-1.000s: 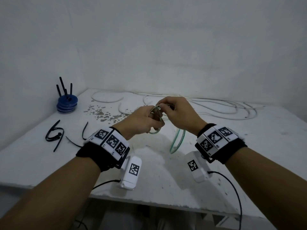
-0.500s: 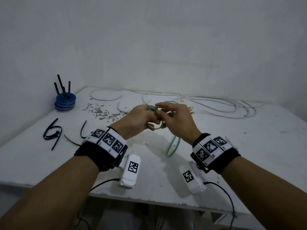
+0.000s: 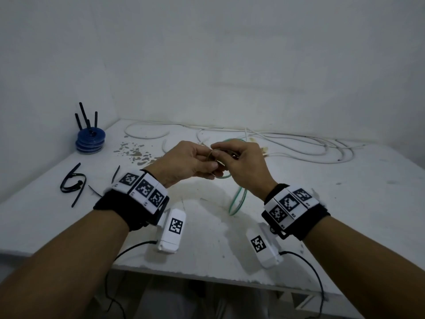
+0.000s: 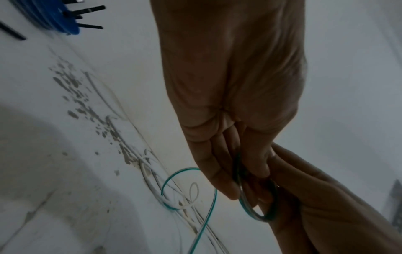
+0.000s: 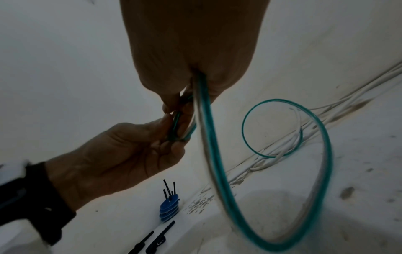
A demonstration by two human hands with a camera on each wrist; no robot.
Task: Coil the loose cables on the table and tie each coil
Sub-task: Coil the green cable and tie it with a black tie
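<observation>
A thin green cable [image 3: 238, 200] is wound into a small coil [image 3: 215, 157] that both hands hold above the middle of the table. My left hand [image 3: 190, 164] pinches the coil [image 4: 259, 204] from the left. My right hand [image 3: 241, 162] grips it from the right, and the cable's free length [image 5: 219, 189] runs out under the palm in a long loop. The loose end [image 5: 272, 127] curls into a ring over the white cables [image 3: 299, 146] at the back of the table.
Black cable ties [image 3: 73, 185] lie at the table's left. A blue stack of discs with black ties standing in it [image 3: 90, 138] sits in the back left corner. Walls close the table's left and back. The table's front edge [image 3: 207, 276] runs below my wrists.
Both hands have stayed together on the green coil, shifting slightly. A new loop of green cable has risen behind the right hand.
</observation>
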